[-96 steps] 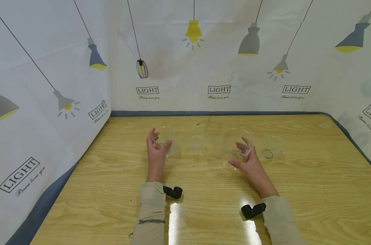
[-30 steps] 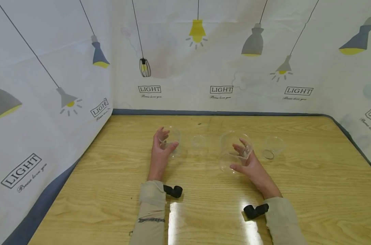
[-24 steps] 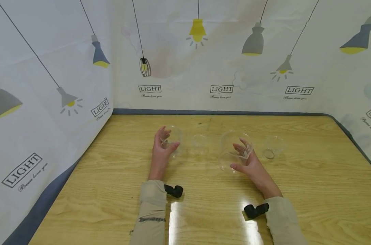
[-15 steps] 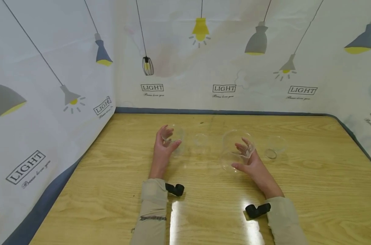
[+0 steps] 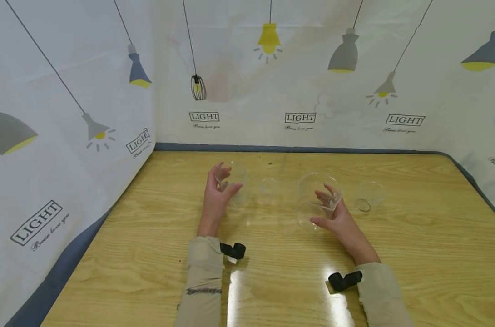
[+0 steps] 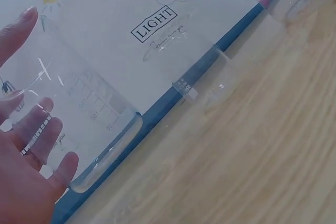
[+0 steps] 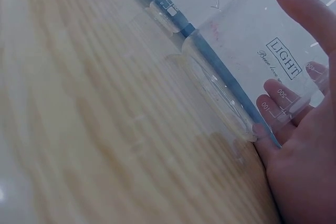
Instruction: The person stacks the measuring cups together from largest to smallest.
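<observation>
Several clear graduated beakers stand in a row across the table. My left hand (image 5: 216, 195) holds a medium beaker (image 5: 240, 176), thumb at the near side and fingers behind the glass. In the left wrist view white scale marks show on this beaker (image 6: 94, 108), and its base looks slightly above the tabletop. My right hand (image 5: 343, 222) is wrapped around the largest beaker (image 5: 309, 188), its fingers seen through the wall and its thumb in front. Printed numbers mark that large beaker (image 7: 231, 56) in the right wrist view. Between the hands sits a small beaker (image 5: 269, 188).
Right of my right hand is another small beaker (image 5: 373, 193). The wood-grain table (image 5: 272, 272) has glossy reflections near its front. A white backdrop (image 5: 247, 91) printed with lamps encloses the back and sides. Black camera mounts (image 5: 235, 250) sit on both sleeves.
The left hand and its beaker have risen slightly and shifted a little right. The right hand and large beaker have barely moved. The head view has turned slightly left.
</observation>
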Available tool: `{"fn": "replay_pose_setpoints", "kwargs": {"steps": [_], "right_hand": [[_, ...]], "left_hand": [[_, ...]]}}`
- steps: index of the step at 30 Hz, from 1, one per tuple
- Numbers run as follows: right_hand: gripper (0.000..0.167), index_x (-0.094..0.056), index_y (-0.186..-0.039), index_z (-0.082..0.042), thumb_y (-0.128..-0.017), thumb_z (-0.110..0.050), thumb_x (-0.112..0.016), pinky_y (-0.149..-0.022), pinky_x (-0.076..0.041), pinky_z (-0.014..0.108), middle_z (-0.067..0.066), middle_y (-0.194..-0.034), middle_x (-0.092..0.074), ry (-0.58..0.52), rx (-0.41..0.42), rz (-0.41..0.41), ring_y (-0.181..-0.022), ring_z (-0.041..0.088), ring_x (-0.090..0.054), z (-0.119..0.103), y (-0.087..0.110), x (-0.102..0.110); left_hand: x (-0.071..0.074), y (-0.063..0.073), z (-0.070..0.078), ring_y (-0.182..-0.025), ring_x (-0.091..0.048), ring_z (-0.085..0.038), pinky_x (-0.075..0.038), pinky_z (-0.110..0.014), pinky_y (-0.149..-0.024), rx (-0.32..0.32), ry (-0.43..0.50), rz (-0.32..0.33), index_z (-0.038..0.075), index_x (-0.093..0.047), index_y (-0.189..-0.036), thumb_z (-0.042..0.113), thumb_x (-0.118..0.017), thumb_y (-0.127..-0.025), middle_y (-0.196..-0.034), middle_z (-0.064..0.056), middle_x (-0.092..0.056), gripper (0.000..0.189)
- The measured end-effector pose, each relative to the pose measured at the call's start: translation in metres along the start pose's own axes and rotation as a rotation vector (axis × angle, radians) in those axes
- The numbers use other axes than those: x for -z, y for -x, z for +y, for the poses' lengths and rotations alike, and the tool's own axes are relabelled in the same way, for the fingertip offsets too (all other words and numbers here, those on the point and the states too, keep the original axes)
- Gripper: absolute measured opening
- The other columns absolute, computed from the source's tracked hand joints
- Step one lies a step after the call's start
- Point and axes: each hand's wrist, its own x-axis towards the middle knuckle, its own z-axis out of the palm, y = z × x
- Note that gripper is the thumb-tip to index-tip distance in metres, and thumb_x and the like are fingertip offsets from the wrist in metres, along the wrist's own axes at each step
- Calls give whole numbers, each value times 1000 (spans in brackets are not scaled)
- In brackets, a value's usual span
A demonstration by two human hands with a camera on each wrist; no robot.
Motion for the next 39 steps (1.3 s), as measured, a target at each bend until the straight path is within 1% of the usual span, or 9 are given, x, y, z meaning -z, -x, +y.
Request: {"fn": "replay_pose_setpoints", "kwargs": {"steps": [4,9,13,15,20,25,29,31,39], "right_hand": [[87,-9,-142,-26,-79,-5,-66,-100,-19,52,12,-143,-24,0,1,-1,-131,27,-19,-1,0,0],[86,-10,-142,-22,-79,-3,-66,-101,-17,53,12,-143,-24,3,0,1,-131,28,-19,-2,1,-1],[85,-12,-142,-24,-80,-2,-65,-101,-16,53,11,-143,-25,3,-7,5,-131,27,-20,-2,1,0],[84,-13,-141,-25,-79,-1,-65,-101,-15,52,11,-143,-25,-2,-8,6,-130,27,-20,-2,2,-1],[84,-13,-141,-27,-79,0,-65,-101,-15,53,12,-142,-25,-12,-6,5,-130,28,-21,-1,2,-1],[85,-12,-141,-27,-80,0,-64,-101,-15,53,13,-143,-24,-17,-8,4,-130,29,-20,-3,2,-1],[85,-12,-141,-27,-80,0,-64,-101,-15,53,13,-143,-24,-21,-9,6,-130,29,-20,-4,2,-1],[85,-12,-141,-26,-80,1,-64,-101,-15,53,13,-143,-24,-23,-6,5,-130,30,-20,-4,2,-2],[85,-11,-141,-28,-80,1,-63,-101,-15,53,14,-143,-23,-24,-12,3,-130,28,-20,-2,1,-2]], "left_hand": [[3,-5,-4,-122,-36,-22,-28,-42,-99,6,-2,12,29,-34,-133,26,-73,-74,-129,-5,-43,71],[4,-5,5,-120,-36,-18,-28,-43,-100,13,-6,-20,29,-34,-133,28,-74,-74,-130,-4,-42,71],[3,-6,14,-120,-36,-21,-30,-41,-98,17,11,-40,25,-33,-134,23,-73,-75,-129,-4,-42,71],[3,-5,18,-119,-37,-22,-32,-41,-97,18,23,-46,22,-32,-134,20,-72,-76,-130,-6,-42,71],[1,-4,27,-117,-38,-25,-30,-44,-96,1,41,-58,15,-32,-134,14,-70,-77,-130,-12,-41,69],[2,-6,26,-119,-37,-28,-28,-45,-98,-10,58,-55,15,-33,-134,16,-71,-77,-129,-11,-43,69],[1,-8,25,-118,-39,-26,-31,-42,-96,-29,56,-66,18,-34,-134,21,-73,-75,-127,-7,-45,70],[0,-8,26,-118,-39,-26,-32,-41,-95,-41,54,-78,17,-33,-134,22,-73,-75,-127,-7,-45,72],[-4,-6,34,-118,-39,-23,-34,-39,-95,-28,69,-111,16,-31,-136,20,-71,-77,-128,-7,-45,71]]}}
